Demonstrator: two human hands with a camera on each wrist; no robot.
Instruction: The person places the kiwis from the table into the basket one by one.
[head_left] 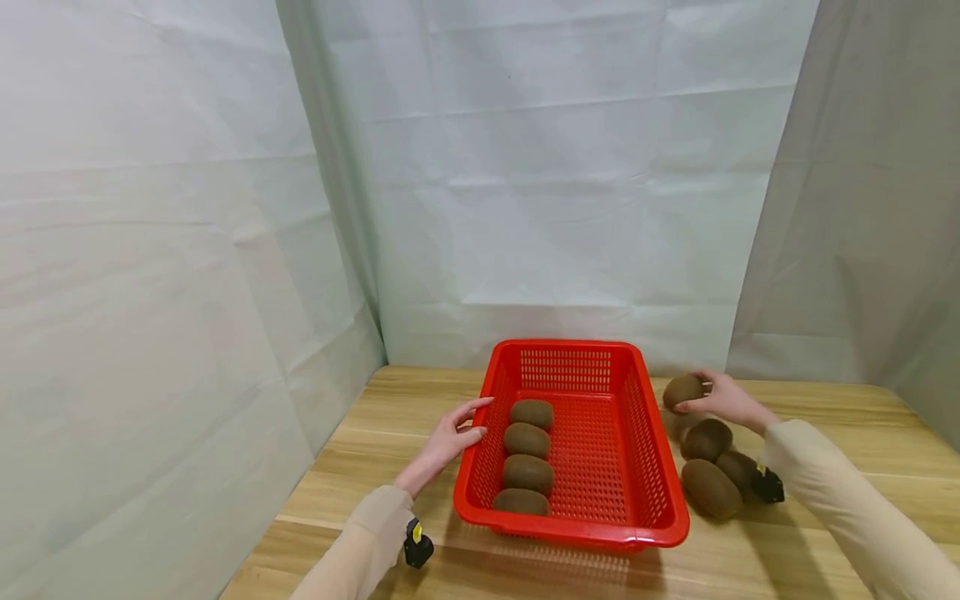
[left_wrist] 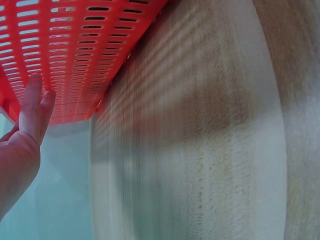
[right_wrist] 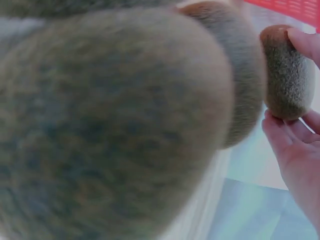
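Note:
My right hand (head_left: 720,398) pinches a brown kiwi (head_left: 682,392) between thumb and fingers, to the right of the red plastic basket (head_left: 663,467). The right wrist view shows this held kiwi (right_wrist: 287,75) gripped at its two ends. My left hand (head_left: 450,437) is at the basket's left side, fingers extended along the rim; in the left wrist view the fingers (left_wrist: 32,102) lie against the slotted wall. Inside the basket, several kiwis (head_left: 528,473) form a column along the left wall.
Beside the basket on the right, a few loose kiwis (head_left: 711,487) lie close together on the wooden table (head_left: 300,558), under my right forearm. White cloth (head_left: 555,208) hangs behind the table and at the sides.

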